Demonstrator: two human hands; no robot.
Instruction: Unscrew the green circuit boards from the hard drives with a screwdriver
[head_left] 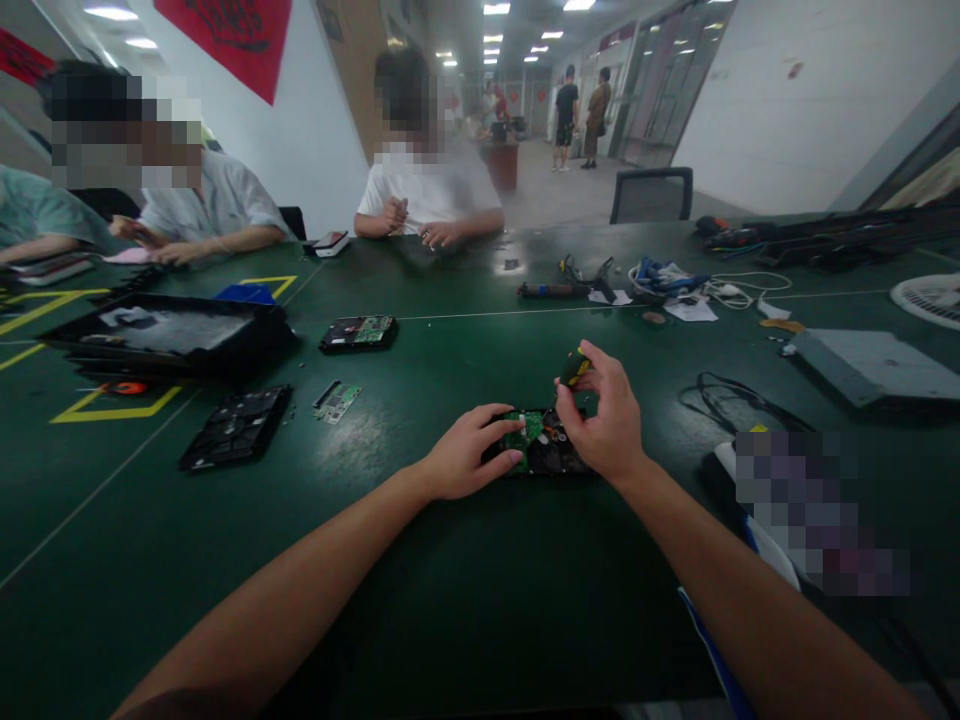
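Note:
A black hard drive (555, 458) with a green circuit board lies flat on the table in front of me. My left hand (466, 452) grips its left end, thumb and fingers pressing on the board. In my right hand (611, 420) is a screwdriver (575, 368) with a black and yellow handle, pinched between thumb and fingers. It stands nearly upright over the drive's right half; its tip is hidden by my hand. To the left lie a loose green circuit board (338, 401), another black drive casing (237, 427) and a further hard drive (360, 333) with its board facing up.
A black open tray (176, 335) stands at the left. On the right are a grey metal box (877, 365), a black cable (739, 395) and a blurred-out object (817, 515). Cables and papers (690, 308) lie further back. Co-workers sit across the green table (420, 590).

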